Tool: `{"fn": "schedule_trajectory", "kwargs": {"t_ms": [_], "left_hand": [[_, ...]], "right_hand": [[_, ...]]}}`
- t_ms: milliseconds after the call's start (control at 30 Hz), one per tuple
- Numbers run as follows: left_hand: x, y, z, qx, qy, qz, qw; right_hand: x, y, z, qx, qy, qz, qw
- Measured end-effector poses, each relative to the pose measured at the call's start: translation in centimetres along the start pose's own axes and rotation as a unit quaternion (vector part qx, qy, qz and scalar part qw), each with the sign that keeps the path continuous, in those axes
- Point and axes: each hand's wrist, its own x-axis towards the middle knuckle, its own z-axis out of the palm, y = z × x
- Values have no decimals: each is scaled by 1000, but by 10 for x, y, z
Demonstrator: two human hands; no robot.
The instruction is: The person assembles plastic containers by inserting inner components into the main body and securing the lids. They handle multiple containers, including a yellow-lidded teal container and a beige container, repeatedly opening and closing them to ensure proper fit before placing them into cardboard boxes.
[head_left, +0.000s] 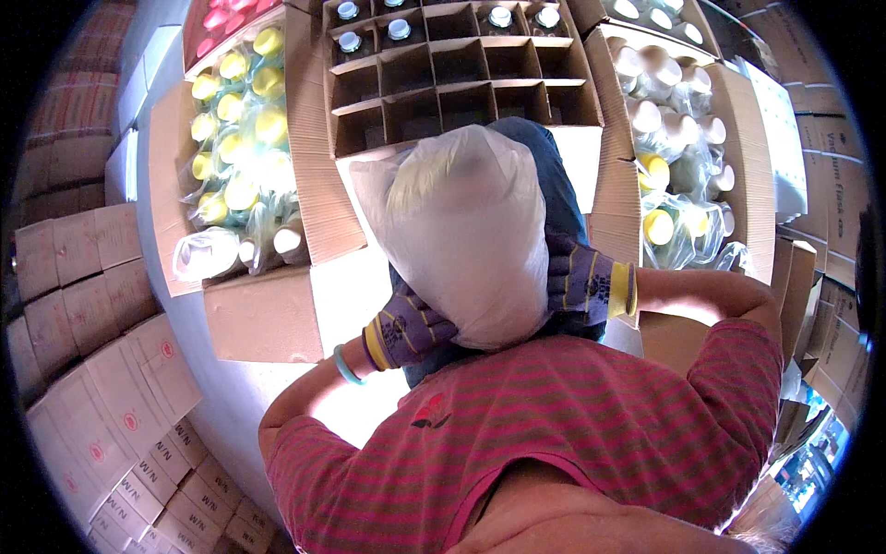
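A bulky white plastic bag (466,235) is held against my lap, its loose top corner pointing to the far left. Something yellowish shows faintly through its upper part, but I cannot make out what is inside. My left hand (408,328), in a purple and yellow work glove, grips the bag's lower left side. Gloved the same way, my right hand (583,279) presses on its right side, with the fingertips partly hidden. Just beyond the bag stands a cardboard carton with dividers (411,81). Several bottles with pale caps (399,30) occupy cells in its far rows; the nearer cells hold nothing visible.
To the left, an open carton (166,175) holds several yellow-capped bottles (270,125) in clear plastic. Another open carton (749,175) at the right contains bottles with white and yellow caps (657,226). Stacked boxes (111,415) line the left side, and more cartons (826,162) the right.
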Motion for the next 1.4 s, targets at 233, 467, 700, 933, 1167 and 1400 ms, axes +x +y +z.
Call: {"fn": "schedule_trajectory", "kwargs": {"t_ms": [233,467,700,933,1167,1400], "left_hand": [[-7,2,0,-180,198,-165,949],[28,25,-66,-444,364,-169,801],[32,101,-106,-338,502,-244,758],[64,91,-99,-109,424,-285,853],[128,119,-81,-349,418,-207,813],[140,104,-83,-440,278,-245,818]], "right_hand": [[30,-4,-16,163,211,118,956],[73,-25,-101,485,304,75,817],[80,-40,-95,343,475,-14,810],[96,-26,34,50,464,184,865],[54,5,-32,179,565,310,743],[-19,5,-19,580,533,326,523]]}}
